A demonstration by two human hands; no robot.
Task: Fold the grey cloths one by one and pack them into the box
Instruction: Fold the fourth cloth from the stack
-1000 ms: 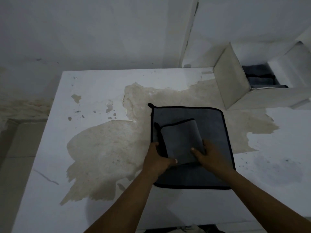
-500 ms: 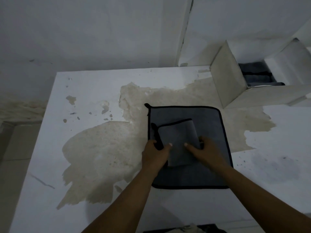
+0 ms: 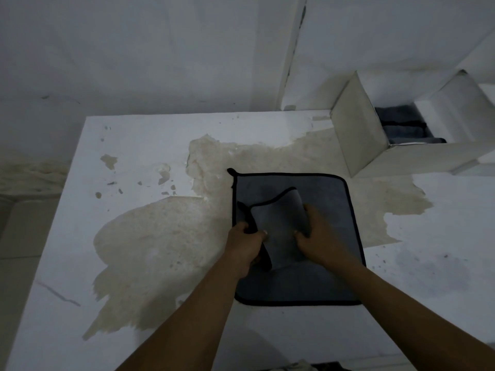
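Note:
A folded grey cloth [image 3: 278, 220] with black trim is held over a flat grey cloth [image 3: 329, 199] that lies spread on the white table [image 3: 150, 140]. My left hand [image 3: 246, 245] grips the folded cloth's left edge. My right hand [image 3: 318, 234] grips its right edge, and the far end curls upward. At the back right stands the open white box [image 3: 356, 135], with folded grey cloths [image 3: 401, 127] stacked inside it.
The table top has a large patch of peeled, beige surface [image 3: 160, 250] left of the cloths. A wall rises behind the table, and the table's left edge drops to the floor. Something dark lies at the near edge [image 3: 308, 366].
Both hands have closed on the folded cloth's sides and lifted it slightly, so its far end now bows upward. The view has shifted a little.

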